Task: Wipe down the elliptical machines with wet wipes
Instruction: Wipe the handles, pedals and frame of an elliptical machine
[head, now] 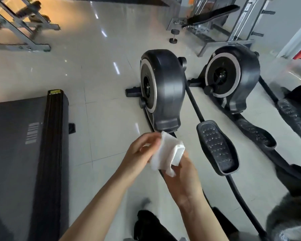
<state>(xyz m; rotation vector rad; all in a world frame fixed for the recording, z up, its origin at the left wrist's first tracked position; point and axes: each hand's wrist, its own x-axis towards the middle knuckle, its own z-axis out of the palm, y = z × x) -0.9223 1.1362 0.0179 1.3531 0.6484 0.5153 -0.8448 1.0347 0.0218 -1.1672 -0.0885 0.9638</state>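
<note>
Wet wipe (165, 153) pinched between left hand (139, 150); right hand (182, 178).

White wet wipe (165, 153); black, silver-ringed elliptical machines (165, 87)

Glossy tiled floor (97, 66) carries two elliptical machines (163, 91), a treadmill (21, 145), a dumbbell (173, 36).

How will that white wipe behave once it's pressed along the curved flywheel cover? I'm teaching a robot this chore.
The white wipe looks limp: it drapes and folds between the left hand and right hand, so it should mould to the flywheel cover. It probably weighs little and may bunch when dragged.
</note>
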